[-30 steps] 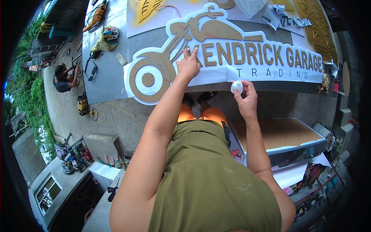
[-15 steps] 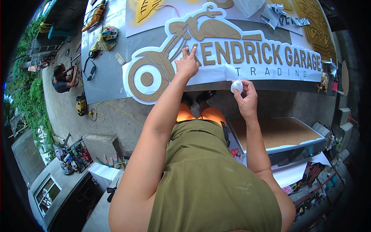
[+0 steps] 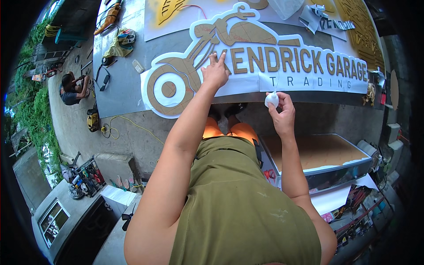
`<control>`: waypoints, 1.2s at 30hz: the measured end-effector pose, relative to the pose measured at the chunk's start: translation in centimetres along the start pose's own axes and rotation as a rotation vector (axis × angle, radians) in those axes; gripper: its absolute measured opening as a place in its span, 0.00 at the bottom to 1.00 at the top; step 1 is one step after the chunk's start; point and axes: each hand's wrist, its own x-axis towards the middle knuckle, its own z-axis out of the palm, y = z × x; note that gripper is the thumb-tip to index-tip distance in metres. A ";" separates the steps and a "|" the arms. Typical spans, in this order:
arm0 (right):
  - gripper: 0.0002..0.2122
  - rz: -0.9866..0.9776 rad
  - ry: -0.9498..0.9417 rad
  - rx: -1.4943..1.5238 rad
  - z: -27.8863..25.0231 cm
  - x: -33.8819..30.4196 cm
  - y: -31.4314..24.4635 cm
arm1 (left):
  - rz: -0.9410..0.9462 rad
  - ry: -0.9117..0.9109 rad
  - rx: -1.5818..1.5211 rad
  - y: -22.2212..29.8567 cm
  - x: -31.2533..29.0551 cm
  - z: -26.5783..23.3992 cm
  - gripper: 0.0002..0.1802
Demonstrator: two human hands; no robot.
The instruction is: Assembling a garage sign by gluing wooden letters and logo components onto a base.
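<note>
Across the table lies a white sign backing [image 3: 240,89] with a motorcycle outline and a row of brown cut-out letters [image 3: 293,60] on it. My left hand [image 3: 216,74] rests on the first letter of the row, two fingers stretched out and spread over it, beside the motorcycle's front fork. In my right hand [image 3: 282,114] is a small white squeeze bottle [image 3: 272,100] with a thin clear tip. It is held upright at the table's near edge, its tip pointing toward the sign's lower row of thin dark letters [image 3: 309,82]. The fingers behind the bottle are partly hidden.
Sunglasses [image 3: 104,82], a yellow pouch [image 3: 119,44] and an orange power tool [image 3: 108,17] lie on the table's left side. Brown stencil-like sheets [image 3: 360,28] cover the far right. Behind me stands a low brown-topped box [image 3: 316,152]. A person [image 3: 73,90] crouches at left.
</note>
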 end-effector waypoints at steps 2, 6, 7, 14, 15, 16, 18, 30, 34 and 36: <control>0.13 0.008 0.005 -0.007 0.0 -0.1 0.0 | 0.005 0.002 -0.003 0.0 0.0 0.0 0.47; 0.13 0.004 0.005 -0.001 0.2 -0.2 0.0 | 0.004 0.001 -0.005 0.0 0.0 0.0 0.47; 0.13 0.007 0.001 0.005 0.3 -0.2 -0.1 | 0.005 0.002 -0.006 0.0 -0.1 -0.1 0.47; 0.14 -0.003 -0.002 0.013 0.7 0.0 0.0 | 0.007 -0.001 0.005 -0.1 0.0 0.0 0.47; 0.14 -0.003 0.000 0.011 0.7 0.1 0.0 | 0.006 0.000 0.005 -0.1 0.0 0.1 0.47; 0.14 -0.003 0.002 0.008 0.8 0.1 0.0 | 0.009 0.003 0.005 -0.1 0.0 0.1 0.47; 0.14 -0.005 0.000 0.007 0.9 0.1 -0.1 | 0.011 0.005 0.005 -0.2 0.0 0.1 0.47; 0.14 0.002 -0.001 0.002 1.7 0.6 -0.6 | 0.028 0.017 -0.010 -0.4 0.0 0.1 0.47; 0.14 -0.010 -0.002 -0.007 1.8 0.8 -0.4 | 0.031 0.004 -0.011 -0.4 0.0 0.1 0.47; 0.14 -0.012 -0.006 -0.013 1.8 0.9 -0.4 | 0.029 -0.001 -0.019 -0.4 0.0 0.1 0.47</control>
